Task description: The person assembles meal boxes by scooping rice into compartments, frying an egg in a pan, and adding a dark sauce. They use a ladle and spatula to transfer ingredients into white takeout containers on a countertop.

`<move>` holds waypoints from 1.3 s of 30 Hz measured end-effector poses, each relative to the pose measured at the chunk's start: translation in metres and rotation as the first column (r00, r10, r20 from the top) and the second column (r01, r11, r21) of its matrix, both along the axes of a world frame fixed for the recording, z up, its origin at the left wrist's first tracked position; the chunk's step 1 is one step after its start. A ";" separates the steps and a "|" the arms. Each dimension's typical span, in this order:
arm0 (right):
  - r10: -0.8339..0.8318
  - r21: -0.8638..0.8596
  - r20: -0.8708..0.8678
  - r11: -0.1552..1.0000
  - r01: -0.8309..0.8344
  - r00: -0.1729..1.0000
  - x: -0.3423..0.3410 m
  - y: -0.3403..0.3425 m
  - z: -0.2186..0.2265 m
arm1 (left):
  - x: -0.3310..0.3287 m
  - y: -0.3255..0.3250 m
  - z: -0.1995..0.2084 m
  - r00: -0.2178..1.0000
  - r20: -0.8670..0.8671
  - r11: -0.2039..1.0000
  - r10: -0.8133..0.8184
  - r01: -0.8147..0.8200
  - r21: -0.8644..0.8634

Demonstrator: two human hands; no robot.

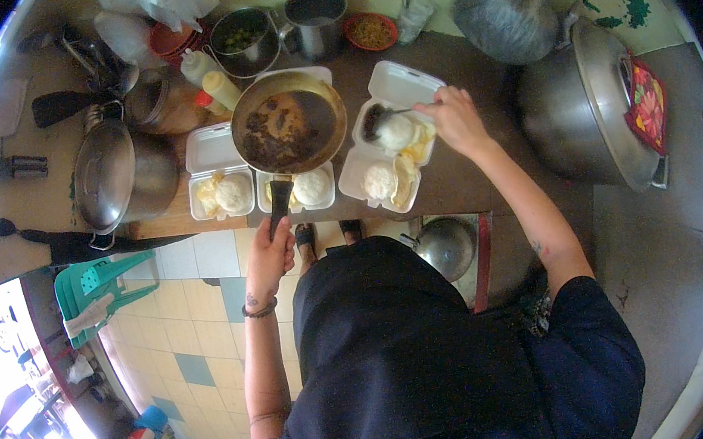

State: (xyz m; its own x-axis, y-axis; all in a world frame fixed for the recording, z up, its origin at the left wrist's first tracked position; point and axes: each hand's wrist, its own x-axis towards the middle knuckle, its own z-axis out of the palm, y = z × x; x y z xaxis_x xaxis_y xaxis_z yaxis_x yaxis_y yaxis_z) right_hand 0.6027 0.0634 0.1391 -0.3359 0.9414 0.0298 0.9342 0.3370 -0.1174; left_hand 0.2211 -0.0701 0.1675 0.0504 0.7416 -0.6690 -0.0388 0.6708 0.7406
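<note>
My left hand is wrapped round the black handle of a frying pan, whose dark base has brown residue. The pan hangs over the middle foam takeaway box and hides part of it. Fingers closed, my right hand grips a spoon at the right-hand foam box. The spoon's tip is beside dark food and a mound of rice with yellowish pieces. Below it, another rice mound sits in white foam. The left foam box also holds rice and yellowish food.
Left stands a lidded pot; right, a large metal pot with a floral cloth. Squeeze bottles, a pot of greens, a metal pitcher and a red bowl line the back. A kettle is below the counter.
</note>
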 end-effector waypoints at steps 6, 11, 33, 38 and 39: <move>-0.106 0.069 -0.012 0.992 0.107 0.994 -0.001 -0.003 0.000 | 0.001 -0.002 0.001 1.000 -0.003 1.000 0.002 -0.002 0.000; -0.139 0.026 -0.090 0.990 0.142 0.986 -0.001 -0.008 -0.010 | 0.003 -0.003 0.002 1.000 0.009 1.000 -0.007 0.007 0.021; -0.245 -0.240 -0.249 0.953 0.186 0.937 -0.073 -0.008 0.041 | 0.025 -0.004 0.006 0.994 0.075 0.996 -0.079 0.075 0.053; -0.226 -0.296 -0.430 0.950 0.100 0.874 -0.089 -0.027 0.019 | 0.030 -0.001 0.000 0.995 0.078 0.997 -0.069 0.066 0.037; -0.221 -0.312 -0.455 0.947 0.078 0.863 -0.093 -0.028 0.013 | 0.030 -0.001 -0.001 0.994 0.089 0.997 -0.068 0.065 0.034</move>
State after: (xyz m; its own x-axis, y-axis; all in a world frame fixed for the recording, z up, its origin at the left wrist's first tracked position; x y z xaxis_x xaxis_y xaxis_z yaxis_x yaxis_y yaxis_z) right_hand 0.5097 0.0359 0.1523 -0.2013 0.9726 -0.1164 0.7735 0.0849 -0.6281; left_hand 0.2516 -0.0708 0.1665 0.1594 0.7551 -0.6360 -0.0625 0.6506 0.7568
